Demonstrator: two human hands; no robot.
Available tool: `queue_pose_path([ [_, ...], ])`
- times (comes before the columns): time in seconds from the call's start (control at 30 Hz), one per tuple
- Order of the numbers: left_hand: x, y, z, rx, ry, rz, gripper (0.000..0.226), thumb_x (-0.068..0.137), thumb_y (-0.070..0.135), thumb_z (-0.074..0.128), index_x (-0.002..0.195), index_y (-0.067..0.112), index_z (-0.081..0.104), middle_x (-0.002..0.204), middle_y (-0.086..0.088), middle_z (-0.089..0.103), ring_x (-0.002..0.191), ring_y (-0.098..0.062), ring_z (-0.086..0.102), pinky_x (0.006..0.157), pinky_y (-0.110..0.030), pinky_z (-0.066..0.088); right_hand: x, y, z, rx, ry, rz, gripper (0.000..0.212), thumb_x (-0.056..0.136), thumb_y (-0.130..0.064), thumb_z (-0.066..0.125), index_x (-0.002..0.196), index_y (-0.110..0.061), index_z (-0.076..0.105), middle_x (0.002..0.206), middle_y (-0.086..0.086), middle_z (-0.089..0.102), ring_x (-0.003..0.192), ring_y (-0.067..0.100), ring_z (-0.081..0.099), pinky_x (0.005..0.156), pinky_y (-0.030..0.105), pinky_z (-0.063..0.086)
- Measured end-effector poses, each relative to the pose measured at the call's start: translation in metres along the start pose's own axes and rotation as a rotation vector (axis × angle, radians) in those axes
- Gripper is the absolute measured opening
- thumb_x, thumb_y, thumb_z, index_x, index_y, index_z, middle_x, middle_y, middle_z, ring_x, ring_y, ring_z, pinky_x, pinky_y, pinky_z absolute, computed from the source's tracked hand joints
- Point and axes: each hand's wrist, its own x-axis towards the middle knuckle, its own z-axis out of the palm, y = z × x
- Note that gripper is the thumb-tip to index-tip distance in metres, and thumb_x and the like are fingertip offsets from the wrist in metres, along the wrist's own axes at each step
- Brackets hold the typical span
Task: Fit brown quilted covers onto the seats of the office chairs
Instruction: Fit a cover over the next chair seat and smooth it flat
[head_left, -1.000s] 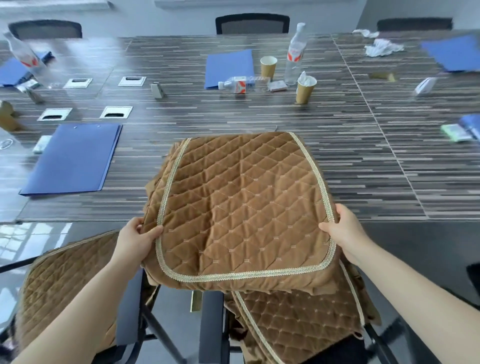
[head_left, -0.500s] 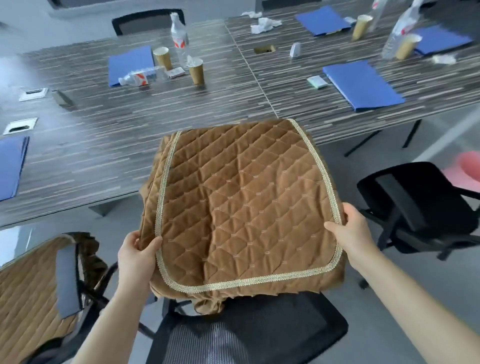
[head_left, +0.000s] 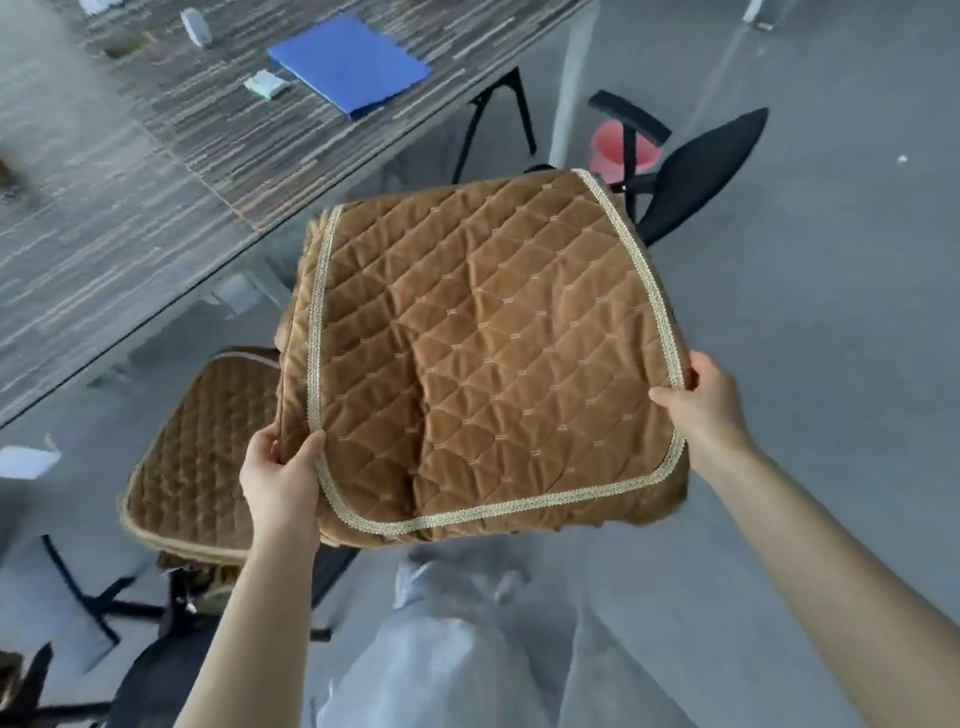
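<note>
Both hands grip one folded brown quilted cover (head_left: 483, 353), held in the air above the grey floor (head_left: 831, 312): the left hand (head_left: 283, 478) pinches its near left corner, thumb on top, and the right hand (head_left: 701, 405) clasps its right edge. One office chair (head_left: 197, 457) beside the left forearm already wears a matching cover, and a black office chair (head_left: 696, 166) stands uncovered beyond the held cover, near the striped table (head_left: 156, 171).

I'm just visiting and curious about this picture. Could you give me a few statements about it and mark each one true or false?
1. Both hands hold the brown quilted cover. True: the left hand and right hand grip its near corners.
2. The cover lies on the table. False: it is held in the air, off the table.
3. A blue folder lies on the table. True.
4. The black chair ahead already wears a cover. False: its seat is bare.
</note>
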Motion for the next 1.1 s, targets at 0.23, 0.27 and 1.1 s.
queue_pose_path([
  [0.23,-0.022,0.028,0.102,0.148,-0.182,0.082,0.021,0.084,0.014,0.071,0.104,0.015,0.064,0.093,-0.003,0.069,0.089,-0.024,0.068,0.085,-0.041,0.057,0.013,0.056,-0.082,0.117,0.192,0.153,0.032,0.081,0.007,0.063,0.1,-0.018,0.057,0.092,0.004,0.062,0.082,0.021,0.058,0.063,0.025,0.044],
  [0.27,-0.024,0.034,0.117,0.158,-0.207,0.089,0.021,0.085,0.014,0.071,0.105,0.014,0.064,0.091,-0.001,0.068,0.086,-0.022,0.067,0.083,-0.039,0.057,0.016,0.06,-0.089,0.145,0.213,0.179,0.033,0.081,0.007,0.062,0.102,-0.018,0.058,0.092,0.003,0.063,0.084,0.021,0.059,0.067,0.027,0.045],
  [1.1,0.004,0.193,0.494,0.236,-0.387,0.26,0.016,0.085,0.015,0.068,0.1,0.018,0.062,0.086,0.006,0.066,0.077,-0.011,0.062,0.069,-0.027,0.048,0.307,0.022,-0.241,0.346,0.391,0.231,0.034,0.08,0.005,0.063,0.099,-0.023,0.059,0.091,-0.001,0.065,0.09,0.023,0.063,0.088,0.039,0.052],
])
